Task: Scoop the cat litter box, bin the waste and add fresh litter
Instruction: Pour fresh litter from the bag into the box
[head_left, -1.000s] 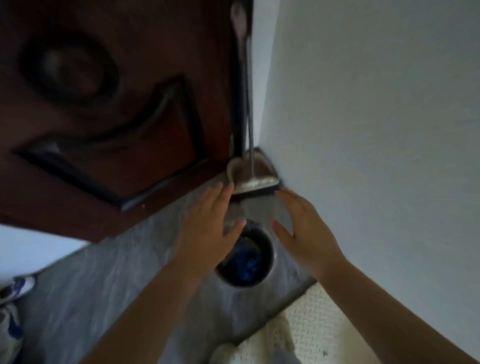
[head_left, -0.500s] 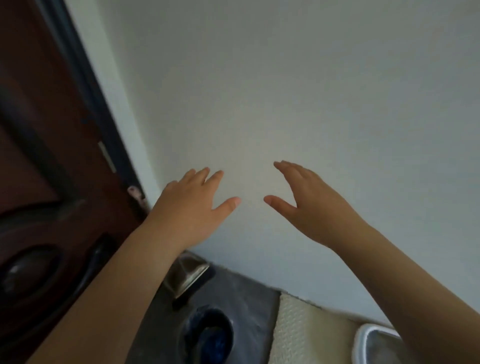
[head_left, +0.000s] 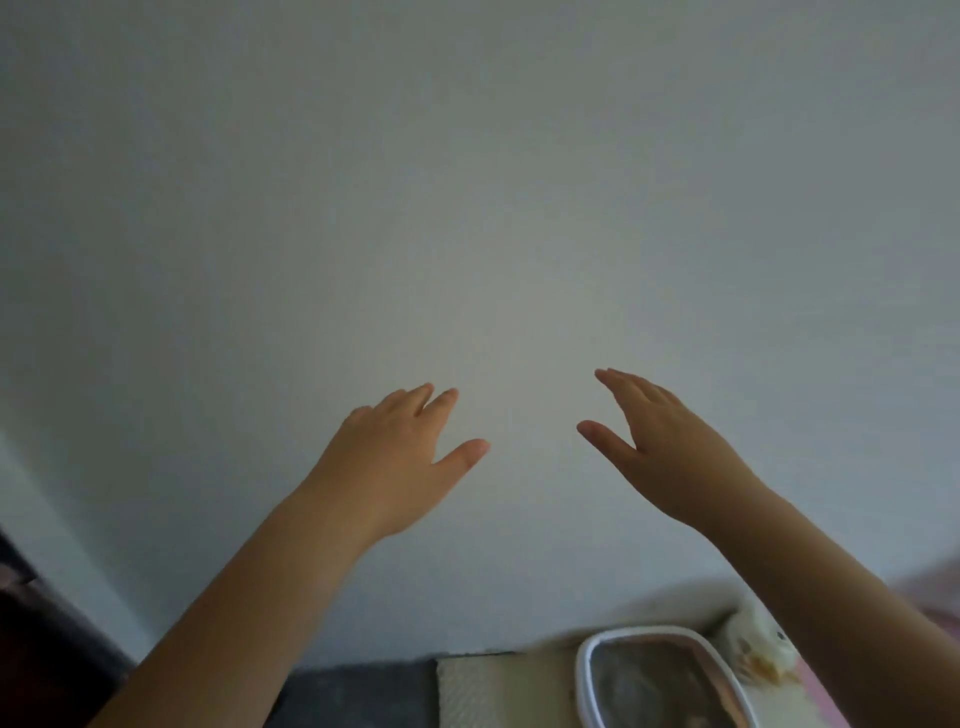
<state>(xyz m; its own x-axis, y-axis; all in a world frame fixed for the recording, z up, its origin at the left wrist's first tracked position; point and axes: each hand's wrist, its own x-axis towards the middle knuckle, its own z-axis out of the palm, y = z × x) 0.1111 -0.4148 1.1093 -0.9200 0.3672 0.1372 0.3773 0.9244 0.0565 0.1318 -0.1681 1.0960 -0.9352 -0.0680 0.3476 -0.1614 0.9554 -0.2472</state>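
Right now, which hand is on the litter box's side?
The right hand: the litter box shows directly below it, whereas the left hand is further left.

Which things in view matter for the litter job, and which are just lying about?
For the job: white-rimmed litter box; empty left hand; empty right hand.
Lying about: cream textured mat; dark brown door; blurred white-and-yellow object beside the box.

**The floor along the wall**

The floor (head_left: 358, 696) is dark grey and meets the pale wall. A cream mat (head_left: 498, 691) with a fine raised pattern lies on it. Just to the right of the mat stands the white-rimmed litter box (head_left: 583, 675). Behind the box lies a blurred white and orange thing (head_left: 758, 652).
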